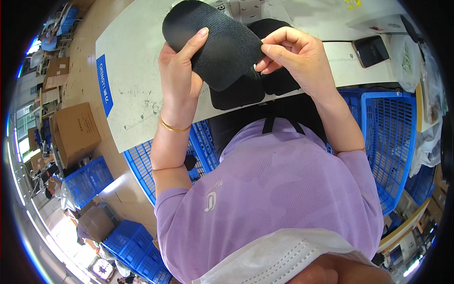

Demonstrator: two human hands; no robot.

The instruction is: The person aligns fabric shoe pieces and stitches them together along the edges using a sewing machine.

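Note:
A black, textured fabric piece [224, 49] with a rounded far end is held up over the table's near edge. My left hand [182, 66] grips it from the left, thumb flat on top and the other fingers hidden underneath. At its right edge, my right hand [300, 54] pinches the corner between thumb and forefinger, the remaining fingers curled. A tiny white speck shows by those fingertips, too small to name. More black padded pieces [239, 93] lie below the held one, at the table's near edge, partly covered by it and by my right hand.
The white worktable [137, 52] carries a white machine base [246, 10] at its far side. A dark phone [371, 51] lies at the right, beside a clear plastic bag [406, 66]. Blue crates [390, 142] stand on both sides of me; cardboard boxes [75, 132] are on the left floor.

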